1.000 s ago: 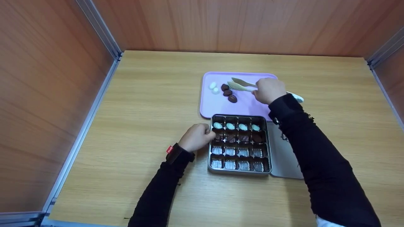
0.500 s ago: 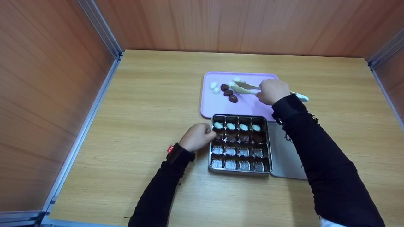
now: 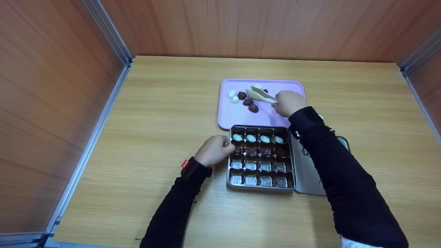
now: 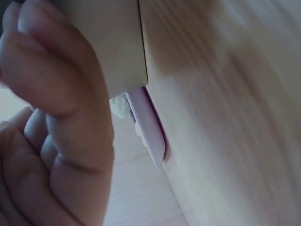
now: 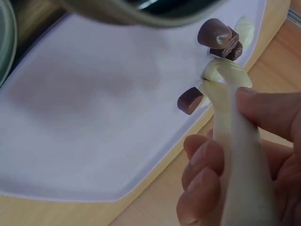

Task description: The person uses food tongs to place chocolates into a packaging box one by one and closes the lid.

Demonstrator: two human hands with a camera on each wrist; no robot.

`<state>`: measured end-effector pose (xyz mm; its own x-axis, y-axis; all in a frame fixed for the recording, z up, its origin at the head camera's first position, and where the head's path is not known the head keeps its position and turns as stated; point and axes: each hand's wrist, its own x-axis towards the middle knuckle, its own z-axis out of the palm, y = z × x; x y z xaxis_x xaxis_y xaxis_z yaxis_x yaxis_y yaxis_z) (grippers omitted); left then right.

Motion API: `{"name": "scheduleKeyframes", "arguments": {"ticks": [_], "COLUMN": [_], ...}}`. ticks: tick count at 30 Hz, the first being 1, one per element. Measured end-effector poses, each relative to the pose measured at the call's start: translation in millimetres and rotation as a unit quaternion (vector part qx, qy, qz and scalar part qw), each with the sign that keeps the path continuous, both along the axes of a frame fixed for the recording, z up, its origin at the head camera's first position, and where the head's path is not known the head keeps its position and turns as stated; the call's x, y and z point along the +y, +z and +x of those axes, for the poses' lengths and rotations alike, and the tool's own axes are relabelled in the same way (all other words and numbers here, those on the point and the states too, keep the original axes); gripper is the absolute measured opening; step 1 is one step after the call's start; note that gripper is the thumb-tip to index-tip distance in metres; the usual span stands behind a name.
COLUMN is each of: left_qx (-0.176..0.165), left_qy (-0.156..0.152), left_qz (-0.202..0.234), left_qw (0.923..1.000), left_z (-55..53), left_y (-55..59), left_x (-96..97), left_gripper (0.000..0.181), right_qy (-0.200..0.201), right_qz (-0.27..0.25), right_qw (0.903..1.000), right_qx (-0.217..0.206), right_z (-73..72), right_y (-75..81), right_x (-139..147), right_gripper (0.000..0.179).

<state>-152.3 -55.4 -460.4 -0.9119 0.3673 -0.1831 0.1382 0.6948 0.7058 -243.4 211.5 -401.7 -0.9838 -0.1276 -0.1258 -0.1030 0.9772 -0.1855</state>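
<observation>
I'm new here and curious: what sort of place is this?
Probably an indoor work booth: wood-look panels edged with metal rails stand along the back and both sides of the table.

Stretching wide right now is the pale wood-grained tabletop (image 3: pixel 165 103), with a reddish-brown back panel (image 3: pixel 248 27) standing along its far edge, a matching left panel (image 3: pixel 58 86) walling one side and just a sliver of right panel (image 3: pixel 430 82) at the other! Over to the corners: a grey metal post (image 3: pixel 109 31) far left, another grey post (image 3: pixel 423 51) far right, and a long bluish rail (image 3: pixel 94 137) tracing the left edge. And on the right, partly hidden, a flat grey lid (image 3: pixel 306 168) lies on the wood.
</observation>
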Motion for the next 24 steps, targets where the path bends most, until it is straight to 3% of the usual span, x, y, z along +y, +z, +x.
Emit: {"name": "scheduleKeyframes", "arguments": {"ticks": [7, 15, 20, 24], "left_qx": [-0.001, 0.005, 0.009, 0.016], "left_qy": [0.000, -0.001, -0.004, -0.006], "left_qz": [-0.003, -0.005, -0.001, 0.001], "left_qw": [1.0000, 1.0000, 0.9999, 0.9999], "left_z": [-0.4, -2.2, -2.4, -3.4], "left_y": [-0.4, -0.2, -0.9, -2.0], "left_x": [1.2, 2.0, 1.3, 1.0], "left_gripper": [0.030, 0.030, 0.030, 0.030], "right_qy": [0.034, 0.047, 0.067, 0.110], "right_qz": [-0.002, -0.024, -0.043, -0.048], "right_qw": [0.9994, 0.9984, 0.9967, 0.9919], "right_qx": [-0.011, -0.020, 0.009, 0.040], "right_z": [11.6, 38.3, 67.2, 99.4], "right_y": [5.5, 20.2, 36.9, 49.6], "right_x": [22.5, 57.7, 66.2, 57.5], "right_gripper": [0.020, 0.020, 0.026, 0.035]}}
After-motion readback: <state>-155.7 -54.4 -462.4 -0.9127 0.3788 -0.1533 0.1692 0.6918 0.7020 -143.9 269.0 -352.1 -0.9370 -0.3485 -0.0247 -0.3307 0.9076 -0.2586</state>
